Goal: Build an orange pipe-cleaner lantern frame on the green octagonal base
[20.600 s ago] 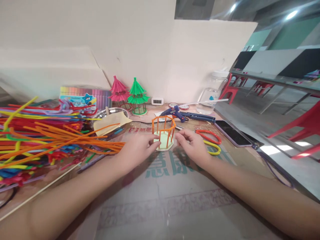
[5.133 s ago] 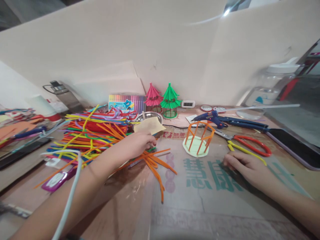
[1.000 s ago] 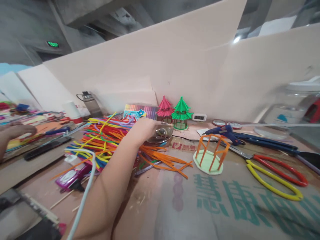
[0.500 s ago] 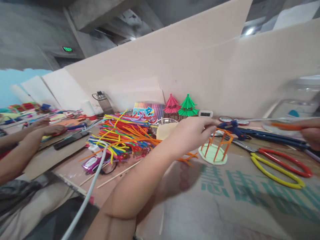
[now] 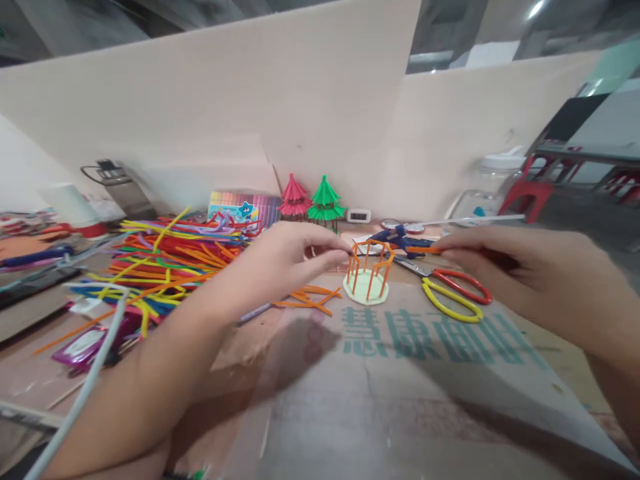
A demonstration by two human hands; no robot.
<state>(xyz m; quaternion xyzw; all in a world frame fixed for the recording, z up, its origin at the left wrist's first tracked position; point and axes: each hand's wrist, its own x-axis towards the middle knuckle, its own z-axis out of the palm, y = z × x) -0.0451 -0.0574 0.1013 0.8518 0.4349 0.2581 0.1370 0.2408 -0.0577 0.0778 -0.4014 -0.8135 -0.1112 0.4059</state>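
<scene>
A small orange pipe-cleaner frame (image 5: 369, 293) stands upright on a pale green base (image 5: 356, 293), its posts joined by a ring at the top. My left hand (image 5: 295, 257) has thumb and forefinger pinched at the left side of that upper ring. From the right, my right hand (image 5: 505, 267) grips an orange pipe cleaner (image 5: 425, 250) that points left towards the frame; its far end overlaps a blue glue gun (image 5: 393, 235) lying behind. Scissors (image 5: 455, 300) with red and yellow handles rest beside the frame, under the right hand's fingers in view.
A heap of coloured pipe cleaners (image 5: 170, 260) lies at left, with several loose orange pieces (image 5: 313, 298) nearer the frame. Behind stand pink (image 5: 293, 197) and green (image 5: 325, 200) little trees, a marker set (image 5: 245, 208) and a bottle (image 5: 117, 190). A white cable (image 5: 103, 360) crosses the left foreground.
The view has turned right, and the neighbouring person's arms have left it. My right hand has come in from the right edge with the orange pipe cleaner, close to the frame.
</scene>
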